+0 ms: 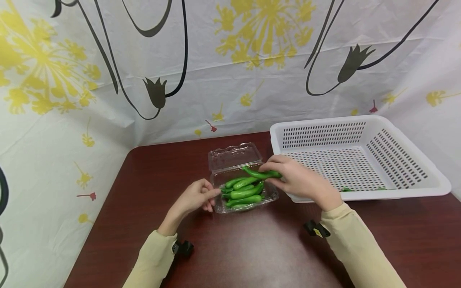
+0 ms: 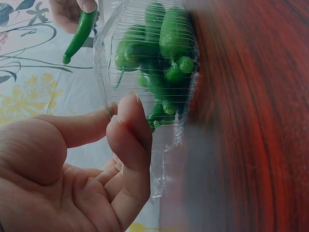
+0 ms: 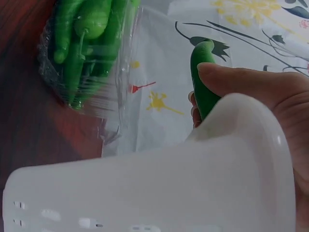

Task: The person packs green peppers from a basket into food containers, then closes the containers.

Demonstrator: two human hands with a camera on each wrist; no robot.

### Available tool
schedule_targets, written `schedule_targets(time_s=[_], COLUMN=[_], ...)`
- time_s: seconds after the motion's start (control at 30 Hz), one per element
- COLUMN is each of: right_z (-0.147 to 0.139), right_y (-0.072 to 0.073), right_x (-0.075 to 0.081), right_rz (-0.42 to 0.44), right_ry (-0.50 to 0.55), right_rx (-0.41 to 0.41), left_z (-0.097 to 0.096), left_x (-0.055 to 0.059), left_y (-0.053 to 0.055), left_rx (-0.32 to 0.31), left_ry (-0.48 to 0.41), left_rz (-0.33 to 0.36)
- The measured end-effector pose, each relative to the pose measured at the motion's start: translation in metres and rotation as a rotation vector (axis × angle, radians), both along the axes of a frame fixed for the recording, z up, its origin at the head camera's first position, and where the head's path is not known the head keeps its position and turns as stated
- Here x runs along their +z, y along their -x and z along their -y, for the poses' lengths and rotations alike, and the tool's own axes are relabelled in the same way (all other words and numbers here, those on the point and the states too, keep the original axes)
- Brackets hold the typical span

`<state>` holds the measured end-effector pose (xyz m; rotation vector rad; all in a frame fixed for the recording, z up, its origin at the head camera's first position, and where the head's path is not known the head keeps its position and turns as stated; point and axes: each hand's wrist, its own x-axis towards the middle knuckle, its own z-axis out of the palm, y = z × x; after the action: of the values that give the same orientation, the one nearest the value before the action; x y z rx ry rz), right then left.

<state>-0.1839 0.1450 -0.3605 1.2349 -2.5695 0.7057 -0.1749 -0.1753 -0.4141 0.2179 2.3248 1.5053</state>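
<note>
My right hand (image 1: 297,176) pinches a green chili pepper (image 1: 256,174) between thumb and fingers, over the right part of a clear plastic clamshell box (image 1: 220,209). The pepper's free end (image 2: 72,50) points out from the fingers in the left wrist view. Inside the box lies a pile of green peppers (image 1: 246,193); its hinged lid (image 1: 234,157) is folded back toward the wall. At the box's left edge, my left hand (image 1: 194,197) pinches the rim with thumb and forefinger. In the right wrist view, the basket's white corner (image 3: 236,145) covers part of the right hand.
A large white perforated basket (image 1: 403,195) stands right of the box, close to the right forearm. Bits of green (image 1: 347,189) show inside by its near wall. The dark red table (image 1: 162,168) meets a patterned cloth (image 1: 201,92) at the back.
</note>
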Motion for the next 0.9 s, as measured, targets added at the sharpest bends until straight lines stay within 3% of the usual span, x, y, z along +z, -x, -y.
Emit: schedule_targets(time_s=[0.9], right_z=[0.022], right_y=[-0.004], right_x=[-0.016], right_rz=[-0.016], right_ry=[-0.027], right_rx=[0.074], left_z=[-0.001], left_x=[-0.002], left_y=[0.001], left_rx=[0.013], left_ry=[-0.022], left_rz=[0.022])
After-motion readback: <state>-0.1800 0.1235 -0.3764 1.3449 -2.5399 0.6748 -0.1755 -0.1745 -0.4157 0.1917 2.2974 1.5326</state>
